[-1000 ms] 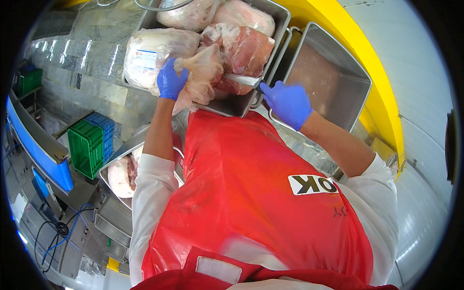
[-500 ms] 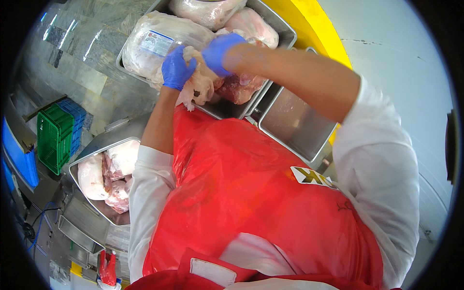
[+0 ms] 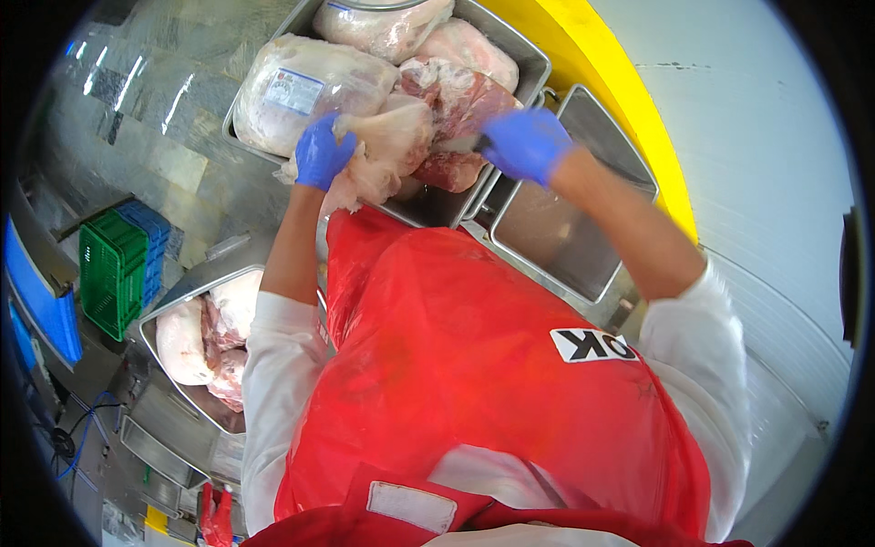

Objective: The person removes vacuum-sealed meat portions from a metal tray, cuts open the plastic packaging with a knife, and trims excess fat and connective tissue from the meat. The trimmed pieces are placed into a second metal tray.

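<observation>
My left hand [image 3: 324,155], blue-gloved, is closed on a crumpled pale pinkish sheet [image 3: 387,150], which I cannot tell as wrap or skin. It drapes beside a red piece of meat [image 3: 456,100] in a steel bin [image 3: 533,55]. My right hand [image 3: 524,146], also gloved, is blurred at the meat's right side, closed on a knife whose blade [image 3: 465,144] lies low against the meat. Plastic-wrapped pale meat pieces, one a labelled block [image 3: 310,73], fill the rest of the bin.
A second steel bin [image 3: 561,255] stands right, inside a yellow curved edge [image 3: 674,201]. At lower left are a bin of meat [image 3: 182,346], green [image 3: 109,264] and blue [image 3: 155,246] crates, a blue panel [image 3: 41,292], cables [image 3: 91,419] and a red item [image 3: 216,515].
My right hand moved up and left over the meat toward my left hand, then back right and down. My left hand shifted slightly, still grasping the pale sheet.
</observation>
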`<action>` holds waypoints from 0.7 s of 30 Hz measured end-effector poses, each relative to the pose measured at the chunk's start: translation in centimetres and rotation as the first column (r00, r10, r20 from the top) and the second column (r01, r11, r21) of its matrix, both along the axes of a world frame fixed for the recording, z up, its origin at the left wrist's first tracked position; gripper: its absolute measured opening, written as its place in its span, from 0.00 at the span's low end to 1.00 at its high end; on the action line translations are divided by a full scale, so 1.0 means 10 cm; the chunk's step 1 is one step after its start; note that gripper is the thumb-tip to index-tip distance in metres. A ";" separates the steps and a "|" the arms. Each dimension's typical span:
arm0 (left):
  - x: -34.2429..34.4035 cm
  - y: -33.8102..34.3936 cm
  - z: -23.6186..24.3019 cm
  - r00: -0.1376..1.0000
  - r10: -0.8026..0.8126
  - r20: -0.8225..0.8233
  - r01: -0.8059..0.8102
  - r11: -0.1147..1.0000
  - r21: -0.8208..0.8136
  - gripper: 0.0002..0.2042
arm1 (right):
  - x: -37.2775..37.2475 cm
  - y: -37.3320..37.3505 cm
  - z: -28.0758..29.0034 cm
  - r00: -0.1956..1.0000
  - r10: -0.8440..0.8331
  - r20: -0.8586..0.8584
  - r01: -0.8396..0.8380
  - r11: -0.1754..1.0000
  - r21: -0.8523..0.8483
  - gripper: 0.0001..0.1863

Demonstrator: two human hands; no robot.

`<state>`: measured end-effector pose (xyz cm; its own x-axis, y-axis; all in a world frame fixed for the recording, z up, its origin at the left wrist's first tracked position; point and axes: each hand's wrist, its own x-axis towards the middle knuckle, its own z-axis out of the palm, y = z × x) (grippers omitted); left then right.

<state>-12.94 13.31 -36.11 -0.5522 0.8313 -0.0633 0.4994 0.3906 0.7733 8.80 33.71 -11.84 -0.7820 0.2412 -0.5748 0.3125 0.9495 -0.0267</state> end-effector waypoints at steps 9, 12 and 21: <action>1.35 0.15 1.27 0.769 -0.563 -0.305 0.616 0.779 0.115 0.13 | 3.39 -0.46 -0.51 0.154 -0.976 -0.155 0.869 0.208 -0.449 0.20; 1.70 0.26 1.57 0.758 -0.623 -0.192 0.619 0.780 -0.088 0.12 | 3.81 -0.62 -0.87 -0.030 -0.976 -0.214 0.832 0.095 -0.547 0.20; 1.43 -0.41 1.92 0.907 -0.365 -0.210 0.357 0.931 -0.076 0.14 | 4.60 -0.96 -1.93 -0.076 -0.967 -0.244 0.830 0.074 -0.552 0.21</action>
<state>1.40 9.20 -16.89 -0.2180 0.9759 -0.0091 0.7654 0.1768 0.6188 54.85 24.15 -31.16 -0.0577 0.9144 -0.4006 0.7500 -0.2251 -0.6220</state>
